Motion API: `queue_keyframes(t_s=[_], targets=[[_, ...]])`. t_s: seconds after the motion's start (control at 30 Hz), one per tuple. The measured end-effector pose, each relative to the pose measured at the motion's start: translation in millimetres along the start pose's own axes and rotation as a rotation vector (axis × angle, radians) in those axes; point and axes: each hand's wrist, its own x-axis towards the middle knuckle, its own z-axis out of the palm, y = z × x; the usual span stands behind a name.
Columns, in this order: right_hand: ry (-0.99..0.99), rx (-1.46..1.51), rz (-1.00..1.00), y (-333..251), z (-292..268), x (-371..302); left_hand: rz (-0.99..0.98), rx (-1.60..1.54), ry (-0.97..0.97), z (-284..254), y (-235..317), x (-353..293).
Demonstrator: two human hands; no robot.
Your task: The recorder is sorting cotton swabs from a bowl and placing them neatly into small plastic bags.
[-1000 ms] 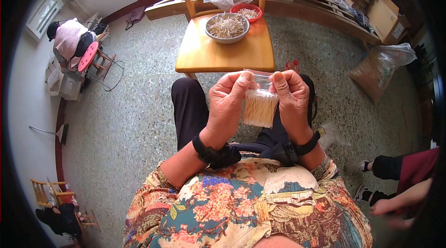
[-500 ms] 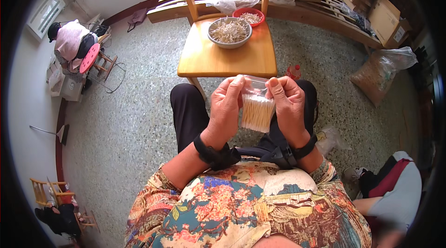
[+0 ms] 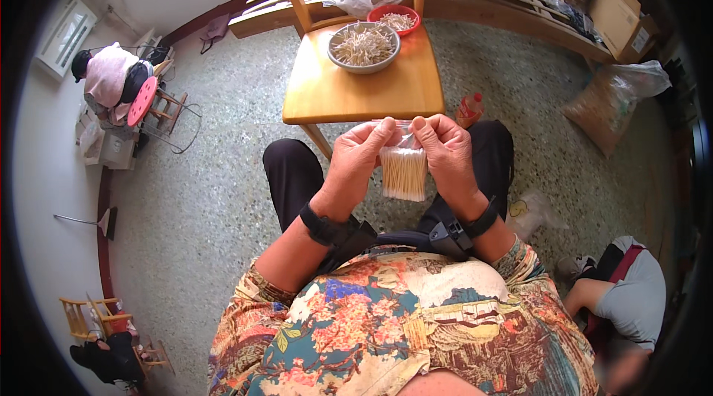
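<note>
Between my hands hangs a small clear zip bag [image 3: 404,175] filled with cotton swabs, their sticks upright in a row. My left hand [image 3: 355,162] pinches the bag's top edge at its left side, thumb on top. At the right side my right hand [image 3: 450,155] pinches the same edge, its thumb close to the left one. Beyond my hands, a grey bowl [image 3: 364,69] heaped with loose cotton swabs stands on a wooden chair [image 3: 364,103]. Behind it is a red basket [image 3: 416,25] with more swabs.
A red-capped bottle [image 3: 469,110] stands by the chair's right. A large clear sack [image 3: 605,114] lies on the floor at right, a plastic bag [image 3: 536,214] nearer. A person in grey shorts [image 3: 631,299] sits close at lower right. Slatted wood [image 3: 512,21] lies behind the chair.
My hands have drawn closer together along the bag's top edge, the right one moving left. The bag is still held by both hands. The whole view has shifted slightly.
</note>
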Motion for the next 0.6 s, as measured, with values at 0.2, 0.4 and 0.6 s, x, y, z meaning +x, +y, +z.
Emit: queue_keyframes(t_s=[0.2, 0.4, 0.6], targets=[[-0.020, -0.019, -0.033, 0.6, 2.4, 2.8, 0.186, 0.163, 0.070, -0.1, -2.0, -0.1], [0.024, -0.009, -0.017, -1.3, 0.6, 7.7, -0.025, -0.014, 0.098, 1.4, 5.6, 3.7], [-0.015, -0.032, -0.015, 2.9, -1.8, 10.2, 0.140, 0.084, 0.086, -5.6, -1.0, 6.3]])
